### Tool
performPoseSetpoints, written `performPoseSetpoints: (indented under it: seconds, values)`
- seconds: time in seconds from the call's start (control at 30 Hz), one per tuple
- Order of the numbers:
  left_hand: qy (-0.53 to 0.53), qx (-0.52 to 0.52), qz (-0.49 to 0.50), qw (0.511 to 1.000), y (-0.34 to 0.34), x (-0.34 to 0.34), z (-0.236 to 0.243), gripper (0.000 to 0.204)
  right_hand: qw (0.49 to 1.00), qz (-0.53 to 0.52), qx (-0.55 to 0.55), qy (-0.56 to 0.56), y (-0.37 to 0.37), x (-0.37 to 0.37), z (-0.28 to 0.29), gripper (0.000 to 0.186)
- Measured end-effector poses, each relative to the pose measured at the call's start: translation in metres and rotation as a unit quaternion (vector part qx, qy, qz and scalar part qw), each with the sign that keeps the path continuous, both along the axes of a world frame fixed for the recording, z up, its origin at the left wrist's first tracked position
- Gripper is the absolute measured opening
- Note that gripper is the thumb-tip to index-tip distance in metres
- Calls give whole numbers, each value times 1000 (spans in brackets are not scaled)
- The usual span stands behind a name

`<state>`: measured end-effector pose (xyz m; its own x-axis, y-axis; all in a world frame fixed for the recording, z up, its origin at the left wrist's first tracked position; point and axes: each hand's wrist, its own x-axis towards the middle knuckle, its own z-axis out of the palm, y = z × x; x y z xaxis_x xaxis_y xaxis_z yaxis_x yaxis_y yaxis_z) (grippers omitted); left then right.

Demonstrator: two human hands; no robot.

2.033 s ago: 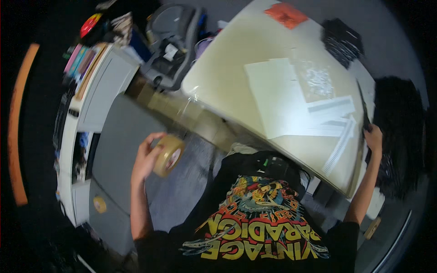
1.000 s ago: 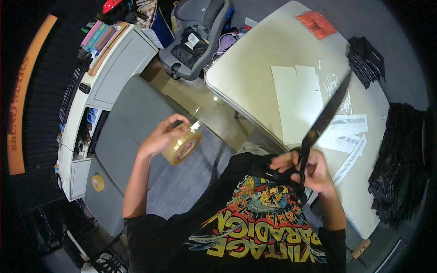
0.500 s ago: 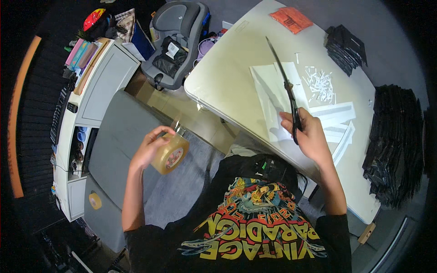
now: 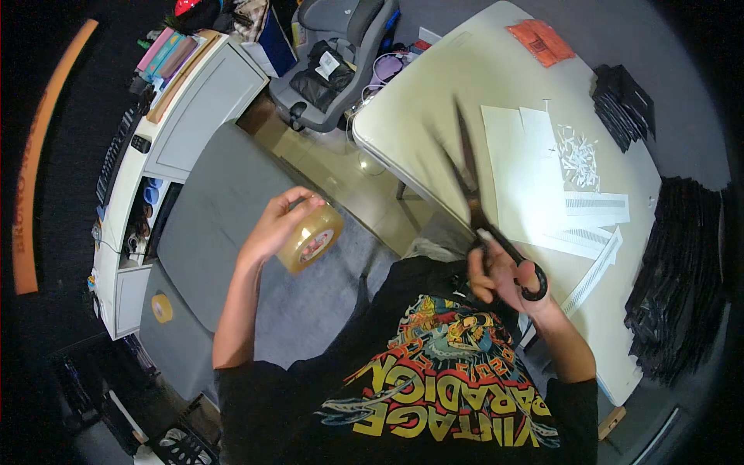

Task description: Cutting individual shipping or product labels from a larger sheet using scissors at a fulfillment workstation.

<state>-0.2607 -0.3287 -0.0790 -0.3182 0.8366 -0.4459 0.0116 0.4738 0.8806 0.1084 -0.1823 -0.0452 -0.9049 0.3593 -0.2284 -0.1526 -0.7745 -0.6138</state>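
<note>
My left hand [image 4: 280, 225] is closed around a wide roll of clear packing tape [image 4: 314, 242], its fingers over the top of the roll. The tape's free end cannot be made out clearly. In my right hand [image 4: 504, 277] is a pair of long black scissors [image 4: 470, 182], with a thumb and fingers at the handles. Their blades are spread apart, blurred by motion, and point away from me over the table's near edge. Beyond them on the table lie blank white paper sheets [image 4: 518, 174], a heap of small white slips [image 4: 577, 159] and printed paper strips [image 4: 597, 208].
The pale table [image 4: 434, 101] carries an orange packet [image 4: 540, 43] and a small stack of black bags [image 4: 624, 107]. A taller black stack [image 4: 673, 287] stands at right. Leftward are a grey couch [image 4: 217, 201], another tape roll [image 4: 161, 308], a white cabinet [image 4: 209, 112] and a child car seat [image 4: 333, 70].
The scissor blades have gone from closed to spread, and my right hand has turned and come nearer my body. My left hand still grips the tape roll. The whole view has shifted slightly.
</note>
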Motion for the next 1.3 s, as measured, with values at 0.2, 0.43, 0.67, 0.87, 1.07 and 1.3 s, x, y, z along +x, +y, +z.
performPoseSetpoints:
  seconds: [0.2, 0.43, 0.67, 0.87, 1.07, 1.3]
  values:
    - [-55, -8, 16, 998, 1, -2, -2, 21, 927, 204, 260, -180, 21, -6, 3, 46]
    - [4, 15, -7, 1000, 1, -2, -3, 21, 841, 266, 336, -329, 35, -21, 18, 40]
    - [43, 27, -32, 998, 1, -5, -8, 23, 844, 331, 291, -305, 44, -15, 38, 50]
    - [55, 15, -42, 997, 2, -5, -4, 25, 841, 295, 339, -301, 47, -34, 20, 52]
    - [34, 3, -34, 999, 1, -4, 1, 25, 820, 303, 367, -318, 45, -55, 19, 57]
    - [32, 17, -32, 999, 0, -5, -3, 22, 826, 282, 368, -321, 49, -63, 18, 57]
